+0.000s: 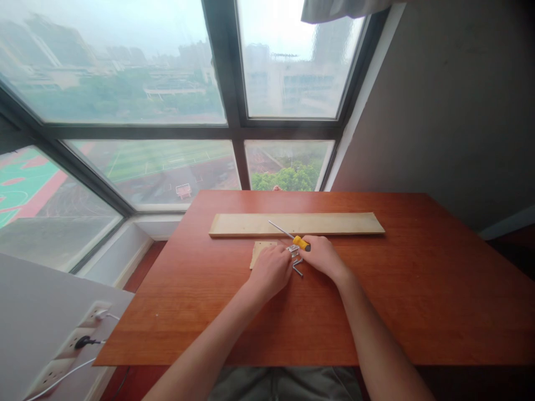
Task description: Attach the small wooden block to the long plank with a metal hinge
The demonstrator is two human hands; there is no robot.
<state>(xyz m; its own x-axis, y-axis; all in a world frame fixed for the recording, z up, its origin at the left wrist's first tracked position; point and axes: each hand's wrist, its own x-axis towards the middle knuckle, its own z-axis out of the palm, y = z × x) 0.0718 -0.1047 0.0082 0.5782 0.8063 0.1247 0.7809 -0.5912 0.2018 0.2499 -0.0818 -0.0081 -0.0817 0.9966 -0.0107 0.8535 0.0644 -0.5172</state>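
Observation:
A screwdriver with a yellow and black handle (301, 242) is in my right hand (320, 253), its shaft pointing up and to the left over the long board. My left hand (271, 267) is closed, its fingertips at a small silvery metal fitting (293, 250) between the two hands; its exact kind is too small to make out. Just below the fitting, a bent metal rod like a hex key (297, 269) lies on the table. A small piece of light wood (259, 250) shows partly from behind my left hand.
A long pale wooden board (251, 224) lies crosswise behind my hands on the reddish-brown table (188, 301). Windows (167, 167) stand beyond the far edge, a wall (418, 111) on the right. Sockets with plugged cables (81, 341) are at the lower left.

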